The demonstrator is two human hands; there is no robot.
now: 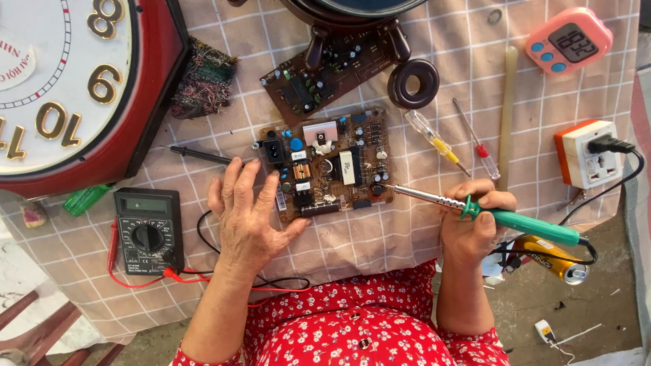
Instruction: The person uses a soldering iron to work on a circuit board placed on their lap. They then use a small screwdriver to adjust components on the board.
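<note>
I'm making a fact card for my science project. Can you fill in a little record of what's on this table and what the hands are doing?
left hand: left hand lies flat, fingers spread, pressing the edge of the circuit board
right hand: right hand grips a green-handled soldering iron, tip at the board's right edge
left of the hands: black meter with red and black wires
above: second circuit board, dark ring, two screwdrivers
top left: big red wall clock
right: pink timer, orange and white socket
table cover: checked cloth
</note>
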